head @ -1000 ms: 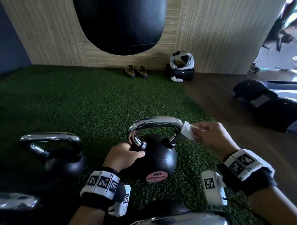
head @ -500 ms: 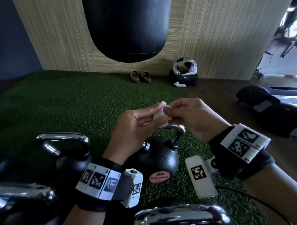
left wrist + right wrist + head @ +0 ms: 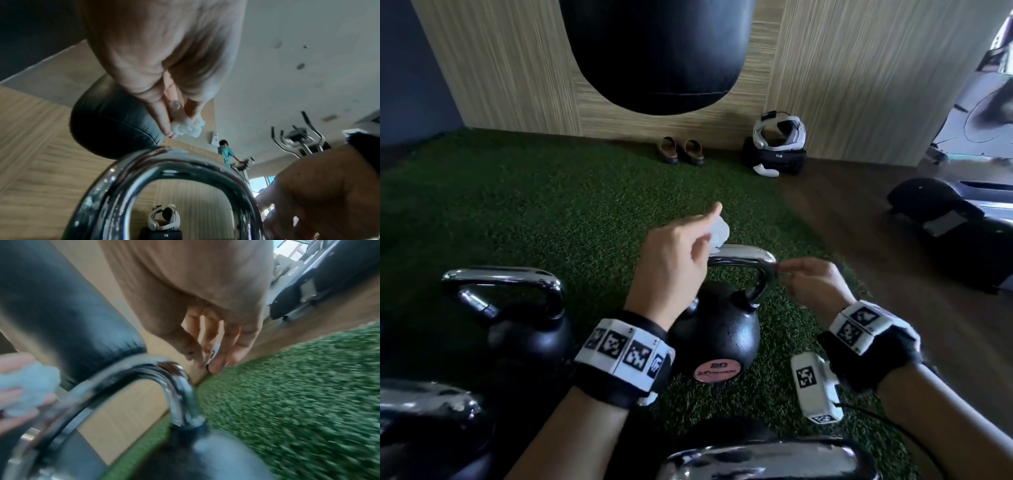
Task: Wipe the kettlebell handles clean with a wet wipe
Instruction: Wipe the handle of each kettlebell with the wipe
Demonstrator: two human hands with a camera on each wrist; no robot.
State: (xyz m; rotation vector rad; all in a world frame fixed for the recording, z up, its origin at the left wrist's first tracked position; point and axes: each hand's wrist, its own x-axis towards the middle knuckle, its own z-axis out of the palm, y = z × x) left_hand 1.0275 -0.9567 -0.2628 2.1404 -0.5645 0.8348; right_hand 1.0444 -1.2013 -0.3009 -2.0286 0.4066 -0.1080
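Note:
A black kettlebell (image 3: 717, 329) with a chrome handle (image 3: 743, 255) stands on the green turf in the middle. My left hand (image 3: 705, 233) hovers just above the handle's left half and pinches a crumpled white wet wipe (image 3: 719, 231). In the left wrist view the fingers (image 3: 164, 123) pinch the wipe (image 3: 188, 128) right over the handle (image 3: 164, 162). My right hand (image 3: 799, 277) is beside the handle's right bend, fingers relaxed and empty. Seen from the right wrist, its fingers (image 3: 218, 363) hang loose past the handle (image 3: 180, 386), with the wipe (image 3: 30, 386) at far left.
Another kettlebell (image 3: 530, 329) stands to the left, and two more chrome handles (image 3: 421, 404) (image 3: 767, 459) lie at the bottom edge. A black punching bag (image 3: 654, 51) hangs ahead. Shoes (image 3: 681, 150) and a headset (image 3: 779, 135) sit by the wall. A treadmill (image 3: 962, 233) stands on the wooden floor, right.
The wipe passed from my right hand to my left, which had let go of the kettlebell handle. The hands then parted; the right dropped to the handle's right end.

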